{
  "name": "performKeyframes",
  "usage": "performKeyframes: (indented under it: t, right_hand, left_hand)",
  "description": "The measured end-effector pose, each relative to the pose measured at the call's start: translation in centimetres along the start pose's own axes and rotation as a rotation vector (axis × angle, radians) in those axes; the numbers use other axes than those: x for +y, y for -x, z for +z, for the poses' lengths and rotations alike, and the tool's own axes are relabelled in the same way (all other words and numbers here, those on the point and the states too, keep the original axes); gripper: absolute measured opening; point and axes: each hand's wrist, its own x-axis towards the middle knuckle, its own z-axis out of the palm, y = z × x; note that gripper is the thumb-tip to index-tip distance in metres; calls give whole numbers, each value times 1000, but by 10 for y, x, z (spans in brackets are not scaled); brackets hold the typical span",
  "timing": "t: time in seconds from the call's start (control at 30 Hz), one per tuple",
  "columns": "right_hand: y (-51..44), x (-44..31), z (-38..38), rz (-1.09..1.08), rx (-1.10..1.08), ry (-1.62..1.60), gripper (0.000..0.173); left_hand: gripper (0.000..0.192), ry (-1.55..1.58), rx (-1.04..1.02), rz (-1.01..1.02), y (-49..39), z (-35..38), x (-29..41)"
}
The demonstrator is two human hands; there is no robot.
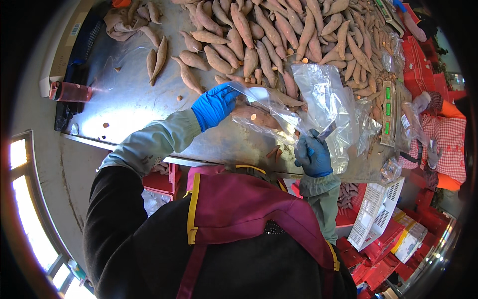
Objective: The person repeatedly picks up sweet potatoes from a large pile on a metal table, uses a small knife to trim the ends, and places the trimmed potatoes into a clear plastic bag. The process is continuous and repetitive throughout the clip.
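My left hand, in a blue glove, pinches one end of a clear plastic bag that bears a white label. Sweet potatoes lie in or behind the film; which, I cannot tell. My right hand, in a darker blue glove, is closed on the bag's other end, and a dark blade-like tool sticks out of its fist. More clear plastic bags lie flat beside and beyond my right hand. A large heap of sweet potatoes covers the far part of the metal table.
A digital scale with green displays stands at the right. Near it, a person in a checked garment handles a bag. A pink bottle and a cardboard box are at the left. A white crate and red crates stand lower right.
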Motion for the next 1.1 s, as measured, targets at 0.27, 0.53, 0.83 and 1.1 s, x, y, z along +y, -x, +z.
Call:
performKeyframes:
  t: [0.27, 0.53, 0.83, 1.1]
  right_hand:
    - [-2, 10, 3, 115, -33, 141, 15]
    - [17, -11, 8, -28, -254, 80, 19]
    - [14, -6, -28, 88, -375, 89, 10]
    - [-10, 10, -54, 114, -51, 396, 17]
  left_hand:
    - [33, 270, -35, -23, -7, -21, 5]
    - [19, 190, -210, -224, -16, -48, 6]
    - [18, 1645, 122, -306, 21, -96, -28]
    - [31, 914, -15, -282, -89, -9, 9]
